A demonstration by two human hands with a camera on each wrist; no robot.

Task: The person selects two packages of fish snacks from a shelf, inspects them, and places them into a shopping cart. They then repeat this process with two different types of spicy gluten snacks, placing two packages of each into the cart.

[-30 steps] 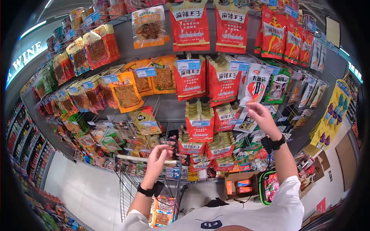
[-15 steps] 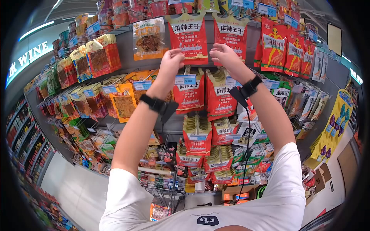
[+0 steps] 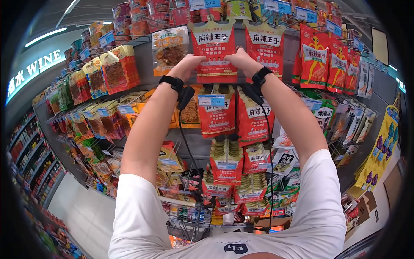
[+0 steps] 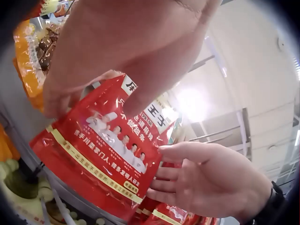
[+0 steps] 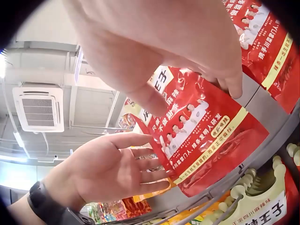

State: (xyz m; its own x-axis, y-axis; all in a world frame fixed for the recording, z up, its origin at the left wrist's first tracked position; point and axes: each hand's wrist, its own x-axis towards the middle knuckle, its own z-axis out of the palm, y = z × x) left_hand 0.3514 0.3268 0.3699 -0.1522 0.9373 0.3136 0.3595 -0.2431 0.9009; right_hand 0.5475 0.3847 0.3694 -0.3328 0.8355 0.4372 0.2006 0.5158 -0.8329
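Note:
A red snack bag with a pale-gold scalloped top and white Chinese lettering hangs in the upper row, between both hands. My left hand holds its left edge, thumb over the front and fingers behind. At the opposite edge my right hand grips in the same way, its thumb on the front edge in the left wrist view. The right wrist view shows the bag's front, with a printed row of white-clad figures and a yellow strip. Both hands' fingers are partly hidden behind it.
A matching red bag hangs just right, and a clear-and-orange snack bag just left. Below are price tags on hooks and more red bags. Cup containers line the shelf above. A wire cart stands low in front.
Both hands rose from lower down to the upper row, first apart from the red bag, and now hold its two side edges. The head view has shifted slightly upward.

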